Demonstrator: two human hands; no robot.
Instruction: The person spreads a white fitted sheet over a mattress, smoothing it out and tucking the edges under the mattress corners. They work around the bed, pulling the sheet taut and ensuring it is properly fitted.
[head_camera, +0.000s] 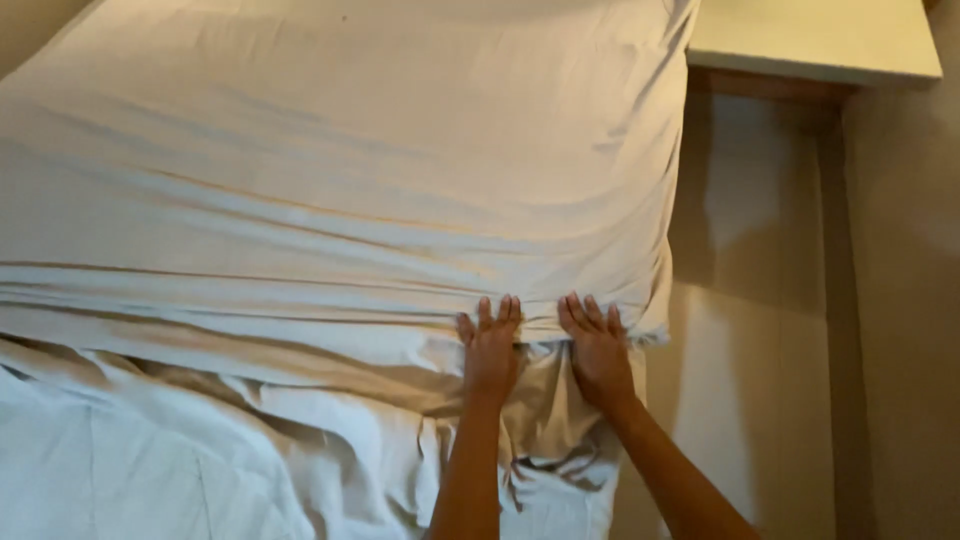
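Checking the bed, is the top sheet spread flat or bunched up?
Mostly spread, though wrinkled: the sheet covers the mattress, both hands, left and right, pressing its edge.

A single camera, worn on the person's head, gives the only view. It looks steeply down and forward over the side of a bed (330, 150), close enough that the cream sheet (300, 200) fills most of the frame from the left edge to right of the middle. The person's forearms enter from the bottom edge, with the left hand (490, 350) and the right hand (598, 350) just below centre, so the lens sits right above them. The right third of the frame takes in the beige floor (760, 350) beside the bed and, at the top right corner, a pale-topped bedside table (815, 40).
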